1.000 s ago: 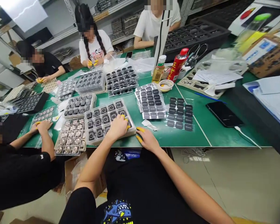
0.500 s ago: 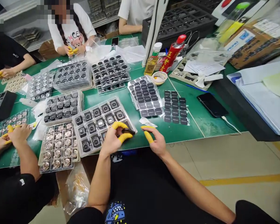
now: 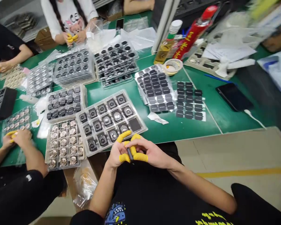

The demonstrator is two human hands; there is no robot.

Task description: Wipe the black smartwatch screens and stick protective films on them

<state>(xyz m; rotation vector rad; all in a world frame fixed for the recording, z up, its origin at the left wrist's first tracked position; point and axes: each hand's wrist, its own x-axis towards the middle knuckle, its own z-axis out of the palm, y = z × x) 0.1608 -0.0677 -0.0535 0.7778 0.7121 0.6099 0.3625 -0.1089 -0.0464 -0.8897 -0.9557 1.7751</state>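
My left hand (image 3: 118, 153) and my right hand (image 3: 146, 151), both with yellow finger covers, meet in front of my chest. Between their fingertips they hold a small dark part (image 3: 130, 154), seen edge-on. Just beyond the left hand lies a clear tray (image 3: 144, 127) of square black parts with round centres; its right front compartment shows only a flat dark bottom. Sheets of dark rounded stickers (image 3: 189, 101) lie to the right, beside a stack of similar sheets (image 3: 154, 87). A torn white paper piece (image 3: 157, 118) rests on the green table.
Trays of metallic round parts (image 3: 63, 143) and black parts (image 3: 64, 101) stand left. A co-worker's hands (image 3: 16, 137) are at far left; other people sit opposite. Tape (image 3: 173, 66), a yellow bottle (image 3: 167, 42), a red bottle (image 3: 194, 32) and a phone (image 3: 234, 97) are on the right.
My left hand has drawn back from the tray with the dark part, and my right hand has moved left to meet it and grip the part too. The view has shifted.
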